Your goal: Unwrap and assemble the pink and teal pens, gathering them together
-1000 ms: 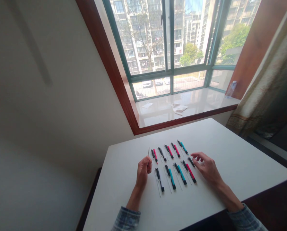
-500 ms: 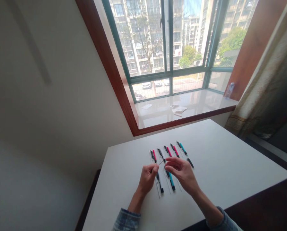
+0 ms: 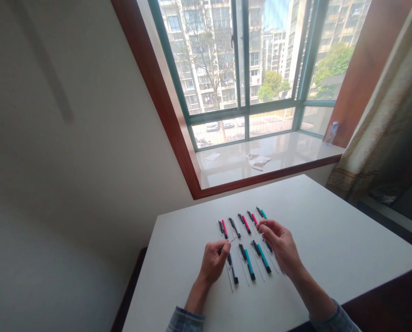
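My left hand (image 3: 214, 263) is closed above the near left of the rows of pen parts. A thin rod (image 3: 232, 239) sticks out from its thumb and forefinger; whatever lies inside the fist is mostly hidden. My right hand (image 3: 281, 243) hovers at the right of the rows, thumb and fingertips pinched together near a pink barrel (image 3: 255, 218). Anything between those fingertips is too small to make out. Around the hands lie black pen pieces (image 3: 242, 251), teal barrels (image 3: 264, 258), another pink barrel (image 3: 246, 224) and thin clear refills (image 3: 230, 278), laid out in two rows.
The parts lie on a white table (image 3: 178, 240) against the wall. Behind it is a window sill (image 3: 223, 174) with a crumpled cloth (image 3: 258, 161), a paper (image 3: 212, 157) and a clear bottle (image 3: 331, 133). A curtain (image 3: 375, 124) hangs at right.
My right hand has moved right, away from the left hand, and its fingertips have come together. The left hand stays nearly in place, still with the thin rod. The view has shifted slightly.
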The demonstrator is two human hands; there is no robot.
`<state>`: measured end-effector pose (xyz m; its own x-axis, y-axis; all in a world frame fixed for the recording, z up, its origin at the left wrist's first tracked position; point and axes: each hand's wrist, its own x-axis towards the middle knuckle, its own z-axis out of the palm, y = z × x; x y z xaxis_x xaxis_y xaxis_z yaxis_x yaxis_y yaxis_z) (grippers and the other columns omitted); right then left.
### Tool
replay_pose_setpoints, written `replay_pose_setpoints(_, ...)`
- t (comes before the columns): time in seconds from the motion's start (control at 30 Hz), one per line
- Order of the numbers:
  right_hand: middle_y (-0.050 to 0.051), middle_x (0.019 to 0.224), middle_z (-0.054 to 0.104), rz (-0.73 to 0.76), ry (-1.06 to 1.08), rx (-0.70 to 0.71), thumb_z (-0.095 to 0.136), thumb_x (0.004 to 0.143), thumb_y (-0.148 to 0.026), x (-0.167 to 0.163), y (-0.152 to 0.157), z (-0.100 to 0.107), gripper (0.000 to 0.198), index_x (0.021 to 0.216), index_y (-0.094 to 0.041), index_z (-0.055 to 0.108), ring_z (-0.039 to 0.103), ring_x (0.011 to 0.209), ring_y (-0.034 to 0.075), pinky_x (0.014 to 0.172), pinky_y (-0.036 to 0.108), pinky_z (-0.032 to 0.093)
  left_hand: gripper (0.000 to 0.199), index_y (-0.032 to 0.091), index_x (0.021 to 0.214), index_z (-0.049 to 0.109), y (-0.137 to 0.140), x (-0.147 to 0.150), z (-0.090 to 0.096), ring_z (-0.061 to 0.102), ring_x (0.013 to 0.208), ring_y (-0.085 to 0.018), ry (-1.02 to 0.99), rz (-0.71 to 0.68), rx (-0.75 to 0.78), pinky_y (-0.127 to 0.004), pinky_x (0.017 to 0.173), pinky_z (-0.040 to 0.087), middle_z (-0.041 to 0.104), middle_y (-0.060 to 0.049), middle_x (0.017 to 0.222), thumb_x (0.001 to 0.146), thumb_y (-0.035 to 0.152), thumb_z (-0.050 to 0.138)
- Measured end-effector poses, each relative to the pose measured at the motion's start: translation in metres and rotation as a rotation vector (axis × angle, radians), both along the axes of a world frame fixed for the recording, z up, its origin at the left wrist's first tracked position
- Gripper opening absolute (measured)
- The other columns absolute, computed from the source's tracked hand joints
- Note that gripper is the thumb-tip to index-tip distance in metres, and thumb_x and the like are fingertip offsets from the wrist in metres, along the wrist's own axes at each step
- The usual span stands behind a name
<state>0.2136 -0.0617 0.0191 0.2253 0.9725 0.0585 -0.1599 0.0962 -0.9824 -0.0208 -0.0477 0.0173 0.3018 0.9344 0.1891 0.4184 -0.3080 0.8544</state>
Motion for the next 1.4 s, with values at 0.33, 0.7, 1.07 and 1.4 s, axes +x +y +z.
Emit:
replay_pose_setpoints(0.33, 0.012, 0.115, 0.074, -0.252, -0.378, -0.029, 0.06, 0.091, -0.058, 0.086, 0.004, -0.053, 0.048, 0.115, -0.02, 0.076, 0.067, 0.101, 0.028, 0.089, 0.044, 0.055, 0.047, 0.021, 0.063, 0.027, 0.003, 0.002, -0.004, 0.024, 0.06, -0.012, 0.006, 0.017, -0.002, -0.027, 0.057, 0.02, 0.023, 0.003, 0.063, 0.098, 0.048, 0.043)
replay_pose_setpoints(0.7, 0.006, 0.083, 0.072, -0.104, -0.779, 0.114, 0.058, 0.093, -0.051, 0.056, -0.008, -0.038, 0.033, 0.098, -0.022, 0.071, 0.065, 0.076, 0.024, 0.075, 0.037, 0.053, 0.048, 0.021, 0.062, 0.029, 0.004, 0.003, -0.001, 0.026, 0.059, -0.012, 0.007, 0.02, -0.022, -0.026, 0.057, 0.02, 0.025, 0.003, 0.062, 0.097, 0.049, 0.044)
replay_pose_setpoints(1.07, 0.007, 0.087, 0.071, -0.11, -0.907, 0.159, 0.057, 0.095, -0.038, 0.053, -0.003, -0.043, 0.02, 0.096, -0.023, 0.07, 0.065, 0.079, 0.024, 0.077, 0.037, 0.052, 0.047, 0.021, 0.061, 0.029, 0.005, 0.003, -0.001, 0.025, 0.058, -0.012, 0.028, 0.006, -0.021, -0.026, 0.056, 0.02, 0.025, 0.004, 0.062, 0.097, 0.049, 0.044)
replay_pose_setpoints(1.4, 0.008, 0.099, 0.069, -0.098, -0.922, 0.136, 0.056, 0.093, -0.031, 0.054, -0.005, -0.041, 0.017, 0.1, -0.023, 0.07, 0.065, 0.091, 0.025, 0.082, 0.038, 0.053, 0.05, 0.021, 0.062, 0.029, 0.005, 0.004, -0.003, 0.025, 0.059, -0.012, 0.022, 0.026, -0.032, -0.026, 0.056, 0.02, 0.024, 0.004, 0.062, 0.096, 0.054, 0.045)
